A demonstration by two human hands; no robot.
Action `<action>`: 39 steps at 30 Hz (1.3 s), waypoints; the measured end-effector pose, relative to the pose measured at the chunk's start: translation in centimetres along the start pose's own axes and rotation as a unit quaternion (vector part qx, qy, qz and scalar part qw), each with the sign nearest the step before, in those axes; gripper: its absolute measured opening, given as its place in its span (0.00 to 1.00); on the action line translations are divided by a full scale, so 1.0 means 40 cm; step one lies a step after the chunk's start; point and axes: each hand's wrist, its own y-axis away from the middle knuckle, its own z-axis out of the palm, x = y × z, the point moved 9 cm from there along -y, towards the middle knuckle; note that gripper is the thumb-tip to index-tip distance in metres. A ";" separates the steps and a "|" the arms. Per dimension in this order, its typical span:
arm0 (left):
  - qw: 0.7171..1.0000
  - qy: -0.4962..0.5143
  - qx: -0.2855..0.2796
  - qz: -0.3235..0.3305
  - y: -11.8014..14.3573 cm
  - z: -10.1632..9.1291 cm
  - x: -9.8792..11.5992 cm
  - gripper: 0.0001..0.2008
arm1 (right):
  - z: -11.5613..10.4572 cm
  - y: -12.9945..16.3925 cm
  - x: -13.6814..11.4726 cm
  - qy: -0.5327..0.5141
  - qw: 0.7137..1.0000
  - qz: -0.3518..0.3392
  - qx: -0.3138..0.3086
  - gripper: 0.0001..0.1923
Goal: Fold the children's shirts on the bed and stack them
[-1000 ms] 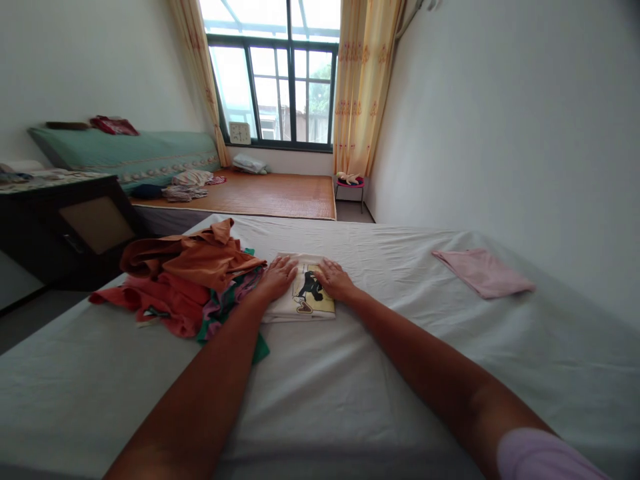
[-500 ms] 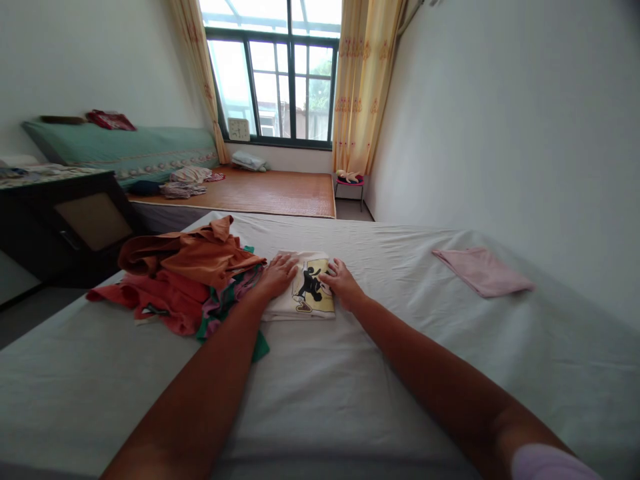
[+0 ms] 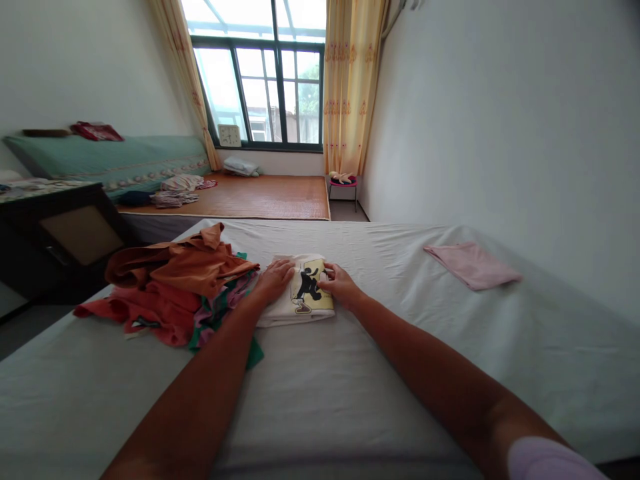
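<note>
A folded white T-shirt (image 3: 305,300) with a black cartoon figure on a yellow print lies in front of me on the bed. My left hand (image 3: 275,279) rests flat across its left side, fingers stretched out. At the right edge, my right hand (image 3: 342,287) has its thumb on top of the print and its fingers curled at the border, pinching the cloth. Just left of my left hand is a loose heap of clothes: an orange garment (image 3: 185,265), a red one (image 3: 160,310) and a green and pink one (image 3: 215,320).
A folded pink cloth (image 3: 473,265) lies to the right on the pale bedsheet (image 3: 400,393). A dark cabinet (image 3: 75,230) stands at the left. Beyond the bed are a mat-covered bed (image 3: 270,197), a small stool (image 3: 343,181) and a window.
My right thumb and fingers have closed on the T-shirt's right edge. My left hand stays flat on it. The whole view has shifted slightly.
</note>
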 end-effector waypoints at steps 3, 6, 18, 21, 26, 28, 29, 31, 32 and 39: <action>1.000 0.011 -0.001 0.007 0.000 -0.001 0.012 0.24 | -0.071 0.004 -0.007 0.020 1.000 0.006 0.016 0.33; 1.000 0.001 -0.014 0.027 0.001 0.011 0.021 0.25 | -0.186 0.020 -0.016 0.041 0.998 0.008 0.046 0.30; 0.996 -0.056 -0.044 0.046 0.002 0.047 0.018 0.25 | -0.792 0.138 -0.073 0.223 0.919 0.012 0.325 0.39; 0.995 -0.071 -0.053 0.043 0.003 0.053 0.019 0.25 | -0.829 0.151 -0.052 0.263 0.908 0.066 0.318 0.40; 0.993 -0.089 -0.055 0.049 -0.002 0.055 0.020 0.27 | -0.783 0.152 -0.083 0.418 0.868 0.059 0.262 0.30; 0.993 -0.093 -0.054 0.054 -0.004 0.054 0.023 0.27 | -0.765 0.150 -0.082 0.426 0.871 0.066 0.234 0.24; 0.992 -0.096 -0.055 0.055 -0.005 0.054 0.024 0.27 | -0.756 0.148 -0.080 0.409 0.882 0.063 0.224 0.22; 0.992 -0.101 -0.058 0.051 -0.005 0.054 0.025 0.27 | -0.737 0.147 -0.085 0.349 0.912 0.025 0.217 0.19; 0.992 -0.104 -0.060 0.047 -0.004 0.053 0.025 0.27 | -0.727 0.147 -0.091 0.314 0.924 -0.005 0.219 0.19; 0.990 -0.112 -0.072 0.038 -0.004 0.052 0.029 0.28 | -0.674 0.130 -0.094 0.108 0.968 -0.058 0.219 0.20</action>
